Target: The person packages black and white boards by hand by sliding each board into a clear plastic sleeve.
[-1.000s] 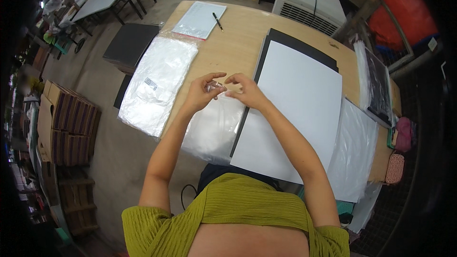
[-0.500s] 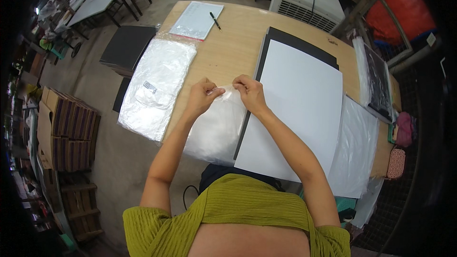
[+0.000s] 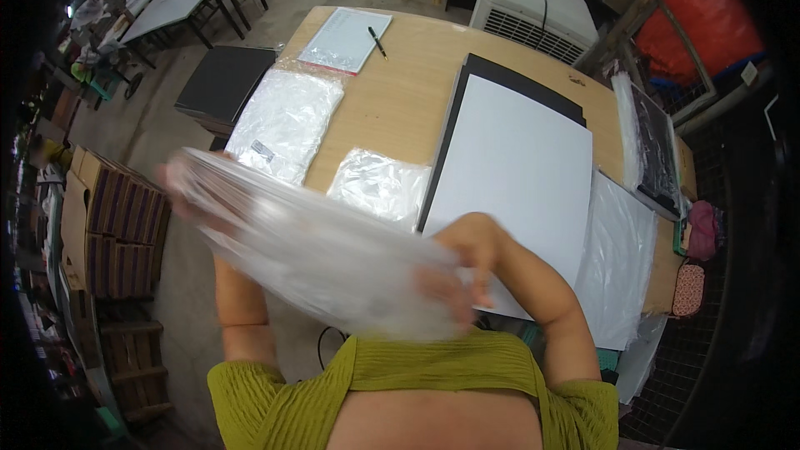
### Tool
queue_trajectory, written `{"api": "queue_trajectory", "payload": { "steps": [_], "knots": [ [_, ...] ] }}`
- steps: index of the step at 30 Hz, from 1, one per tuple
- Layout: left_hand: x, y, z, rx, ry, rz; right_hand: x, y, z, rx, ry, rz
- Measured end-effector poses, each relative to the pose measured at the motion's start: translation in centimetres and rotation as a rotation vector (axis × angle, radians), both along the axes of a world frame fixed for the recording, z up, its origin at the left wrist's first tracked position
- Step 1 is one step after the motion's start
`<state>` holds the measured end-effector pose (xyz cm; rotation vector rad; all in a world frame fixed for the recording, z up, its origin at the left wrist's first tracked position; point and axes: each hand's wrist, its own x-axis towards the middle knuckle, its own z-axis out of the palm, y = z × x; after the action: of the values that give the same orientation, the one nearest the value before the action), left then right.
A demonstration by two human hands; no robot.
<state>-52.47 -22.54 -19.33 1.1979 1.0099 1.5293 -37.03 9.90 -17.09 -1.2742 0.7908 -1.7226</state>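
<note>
A clear plastic bag [image 3: 325, 250] is stretched in the air across my front, above the table's near edge, blurred by motion. My left hand [image 3: 200, 196] is at its far-left end, showing hazily through the film; its fingers are too smeared to read. At the lower right end, my right hand [image 3: 468, 262] grips the bag, some fingers visible through the plastic. Below it on the table lies a small pile of clear bags [image 3: 379, 183]. Right of that pile, a large white sheet [image 3: 517, 175] rests on a black flat panel [image 3: 525, 87].
A wrapped plastic packet [image 3: 287, 121] lies at the table's left, with a paper sheet [image 3: 342, 37] and pen [image 3: 378, 42] behind. More clear film [image 3: 621, 258] lies at the right, near a pink pouch [image 3: 689, 290]. Stacked cartons [image 3: 121, 225] stand on the floor to the left.
The bag has been lifted off the pile and spread out. My left hand has swung to the left, and my right hand has come down toward my body.
</note>
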Motion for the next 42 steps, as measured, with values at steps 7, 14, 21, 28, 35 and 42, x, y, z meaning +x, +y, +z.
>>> {"api": "queue_trajectory", "payload": {
  "steps": [7, 14, 21, 28, 35, 42],
  "knots": [
    [3.3, 2.4, -0.5, -0.316, 0.213, 0.494, 5.7, 12.8, 1.9, -0.026, 0.115, -0.413],
    [8.1, 14.1, 4.8, -0.245, 0.270, 0.387, 18.3, 21.2, -0.2, 0.187, 0.129, -0.554],
    [13.9, 20.6, 7.4, -0.238, 0.477, -0.037, 30.1, 21.5, 2.1, 0.055, -0.072, -1.015],
    [16.3, 22.6, 5.3, -0.252, -0.195, -0.176, 32.3, 20.5, 1.2, 0.040, -0.114, -1.028],
    [13.5, 22.9, 7.4, -0.155, -0.475, 0.540, 36.0, 21.3, 0.4, 0.049, -0.260, -1.184],
    [18.3, 17.1, -4.7, -0.696, 0.396, 0.965, 38.3, 20.8, -9.1, 0.224, -1.050, -1.981]
  ]
}}
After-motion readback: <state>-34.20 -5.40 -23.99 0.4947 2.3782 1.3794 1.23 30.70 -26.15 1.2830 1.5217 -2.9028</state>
